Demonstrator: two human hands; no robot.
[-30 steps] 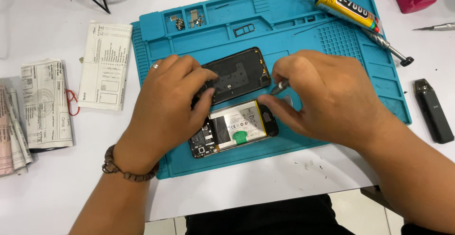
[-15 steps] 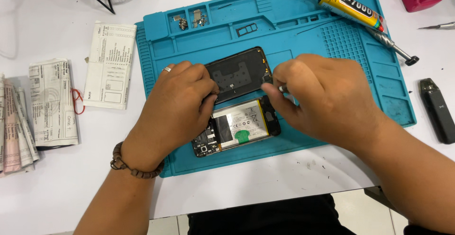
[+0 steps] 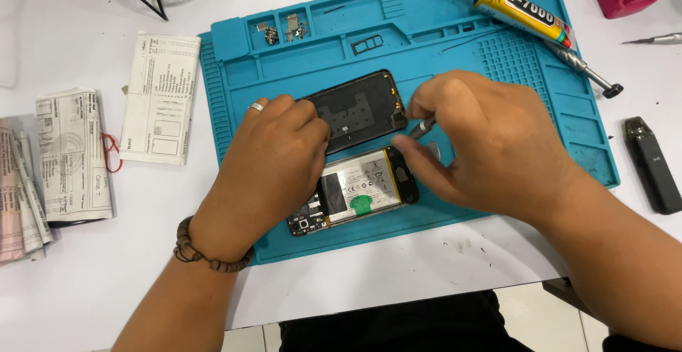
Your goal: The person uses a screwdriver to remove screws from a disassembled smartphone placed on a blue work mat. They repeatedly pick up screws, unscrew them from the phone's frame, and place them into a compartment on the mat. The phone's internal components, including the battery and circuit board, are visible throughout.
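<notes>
— How did your hands sit at that moment?

— Your left hand (image 3: 273, 160) lay palm down on the blue mat (image 3: 234, 96), knuckles up, fingers curled over the left end of the opened phone (image 3: 359, 192) and pressing it flat. It wore a ring and a beaded bracelet (image 3: 206, 256) at the wrist. Your right hand (image 3: 490, 142) came in from the right, forearm slanting across the bench (image 3: 92, 281), fingers pinched shut on a thin metal tool (image 3: 425, 126); its tip pointed at the phone's right end.

— And where was the phone?

— Low in the middle of the mat, tilted, its pale battery with a green tab bare between your hands. The dark, glossy back cover (image 3: 359, 107) lay just above it, partly under your left fingers.

— What about the rest?

— The mat looked rubbery, with moulded trays along the top holding small metal parts (image 3: 284, 31). A yellow glue tube (image 3: 522, 12) lay at its upper right, a slim black device (image 3: 653, 164) off its right edge, and folded printed papers (image 3: 160, 100) to the left.
</notes>
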